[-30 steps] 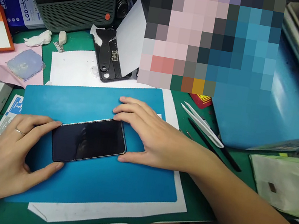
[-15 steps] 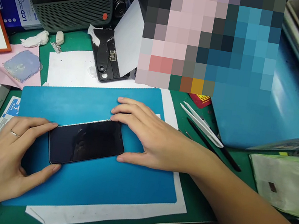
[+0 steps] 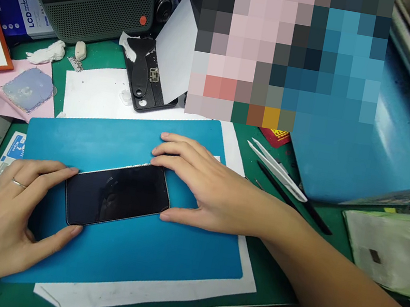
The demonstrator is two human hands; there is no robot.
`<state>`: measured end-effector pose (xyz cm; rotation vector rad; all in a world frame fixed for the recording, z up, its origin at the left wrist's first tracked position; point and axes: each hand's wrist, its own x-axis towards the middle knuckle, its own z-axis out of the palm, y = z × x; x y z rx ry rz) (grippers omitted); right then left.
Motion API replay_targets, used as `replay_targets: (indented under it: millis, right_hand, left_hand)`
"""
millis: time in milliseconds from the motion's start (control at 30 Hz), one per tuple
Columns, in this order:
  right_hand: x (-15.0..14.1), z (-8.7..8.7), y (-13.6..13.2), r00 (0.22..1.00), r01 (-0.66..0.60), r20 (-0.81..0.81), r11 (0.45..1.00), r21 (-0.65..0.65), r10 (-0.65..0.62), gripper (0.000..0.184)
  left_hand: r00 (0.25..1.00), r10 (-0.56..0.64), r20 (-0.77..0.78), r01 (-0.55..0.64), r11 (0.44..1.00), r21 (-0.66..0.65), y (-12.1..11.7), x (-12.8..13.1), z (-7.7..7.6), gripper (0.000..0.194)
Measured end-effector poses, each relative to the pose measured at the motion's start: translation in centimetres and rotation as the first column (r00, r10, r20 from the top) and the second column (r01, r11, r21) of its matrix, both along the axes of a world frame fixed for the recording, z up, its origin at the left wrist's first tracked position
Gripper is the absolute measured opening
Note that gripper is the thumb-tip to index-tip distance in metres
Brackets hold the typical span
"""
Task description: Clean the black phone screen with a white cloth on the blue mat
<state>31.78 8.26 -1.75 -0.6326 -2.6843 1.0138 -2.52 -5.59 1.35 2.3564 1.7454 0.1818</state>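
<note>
A black smartphone (image 3: 117, 195) lies screen up on a blue mat (image 3: 171, 258), slightly slanted, its dark glass showing a reflection. My left hand (image 3: 18, 211) grips its left end, with fingertips on the far edge and the thumb on the near corner. At the other end, my right hand (image 3: 202, 190) has a finger on the far corner and its thumb against the near corner. The other fingers of that hand reach out over the mat.
White tweezers (image 3: 276, 169) and a black stick (image 3: 316, 217) lie right of the mat. Behind it are a black phone housing (image 3: 155, 94) with a scraper (image 3: 143, 67) on top, and a speaker-like device (image 3: 102, 13). A green-edged packet (image 3: 388, 252) sits far right. The upper middle is pixelated.
</note>
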Motion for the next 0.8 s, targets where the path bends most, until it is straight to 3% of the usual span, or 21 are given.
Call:
replay_targets:
  millis: [800]
  right_hand:
    - [-0.14, 0.23, -0.07, 1.000, 0.015, 0.014, 1.000, 0.001, -0.015, 0.070]
  left_hand:
    - [0.998, -0.040, -0.043, 0.040, 0.999, 0.002, 0.27, 0.17, 0.20, 0.058]
